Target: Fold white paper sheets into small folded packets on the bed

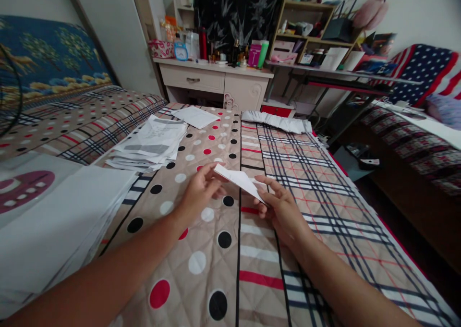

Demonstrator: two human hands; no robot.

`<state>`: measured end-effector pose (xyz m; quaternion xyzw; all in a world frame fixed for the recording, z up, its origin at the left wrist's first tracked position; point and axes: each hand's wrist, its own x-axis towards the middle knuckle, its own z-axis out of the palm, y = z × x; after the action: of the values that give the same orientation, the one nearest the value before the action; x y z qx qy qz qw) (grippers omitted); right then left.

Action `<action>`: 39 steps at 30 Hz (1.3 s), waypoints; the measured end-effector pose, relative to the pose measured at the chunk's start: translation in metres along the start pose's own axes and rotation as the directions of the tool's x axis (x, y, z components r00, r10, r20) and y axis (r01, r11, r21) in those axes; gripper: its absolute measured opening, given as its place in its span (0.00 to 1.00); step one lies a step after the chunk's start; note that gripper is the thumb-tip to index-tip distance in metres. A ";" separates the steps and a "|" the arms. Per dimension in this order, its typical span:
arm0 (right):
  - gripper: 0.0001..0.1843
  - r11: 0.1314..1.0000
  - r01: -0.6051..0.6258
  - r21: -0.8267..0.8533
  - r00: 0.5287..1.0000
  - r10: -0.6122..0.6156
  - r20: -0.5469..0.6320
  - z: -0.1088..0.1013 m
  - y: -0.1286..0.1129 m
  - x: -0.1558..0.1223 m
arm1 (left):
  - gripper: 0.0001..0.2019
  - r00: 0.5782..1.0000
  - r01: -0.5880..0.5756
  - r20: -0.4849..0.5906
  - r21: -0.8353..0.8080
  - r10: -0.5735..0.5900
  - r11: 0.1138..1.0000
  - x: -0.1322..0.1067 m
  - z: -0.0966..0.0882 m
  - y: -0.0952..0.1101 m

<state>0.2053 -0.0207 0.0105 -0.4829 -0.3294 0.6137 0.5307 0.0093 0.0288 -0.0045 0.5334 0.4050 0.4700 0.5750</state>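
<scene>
A small folded piece of white paper (238,179) is held up over the bed, tilted down towards the right. My left hand (206,187) pinches its upper left corner between thumb and fingers. At the lower right end, my right hand (279,203) grips it with the thumb on the near side, its fingers partly behind the paper. Beyond my left hand lies a stack of printed white sheets (149,142), with a blank white sheet (196,117) past it. A long row of folded white papers (275,121) rests near the far edge of the bed.
Large white plastic bags or sheets (68,207) with a purple print lie at the left. A dotted and plaid quilt (201,288) covers the bed. Behind stand a white dresser (211,79) crowded with bottles and a desk (345,72) with shelves. Another bed (414,135) is at the right.
</scene>
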 end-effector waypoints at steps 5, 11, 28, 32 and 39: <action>0.20 0.991 -0.076 0.113 0.995 0.069 0.067 0.012 0.008 -0.009 | 0.38 0.945 -0.026 0.318 -0.150 0.073 0.988 -0.010 0.017 -0.001; 0.17 0.997 -0.054 -0.056 0.988 0.061 0.138 0.014 0.010 -0.015 | 0.31 0.979 0.050 0.202 -0.148 -0.020 0.988 -0.011 0.016 -0.001; 0.11 0.657 0.452 -0.604 0.892 -0.345 0.292 0.008 0.008 -0.013 | 0.33 0.938 0.129 0.317 0.061 -0.142 0.990 -0.010 0.012 0.008; 0.11 0.688 0.455 -0.565 0.891 -0.346 0.295 0.008 0.010 -0.011 | 0.33 0.940 0.116 0.312 0.085 -0.137 0.990 -0.011 0.011 0.008; 0.08 0.494 0.554 -0.671 0.805 -0.524 0.279 0.010 0.009 -0.015 | 0.34 0.954 0.043 0.292 0.085 -0.066 0.995 -0.011 0.015 0.003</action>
<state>0.1922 -0.0364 0.0096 -0.5125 -0.6875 0.2439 0.4529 0.0209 0.0145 -0.0003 0.6078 0.3474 0.3531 0.6207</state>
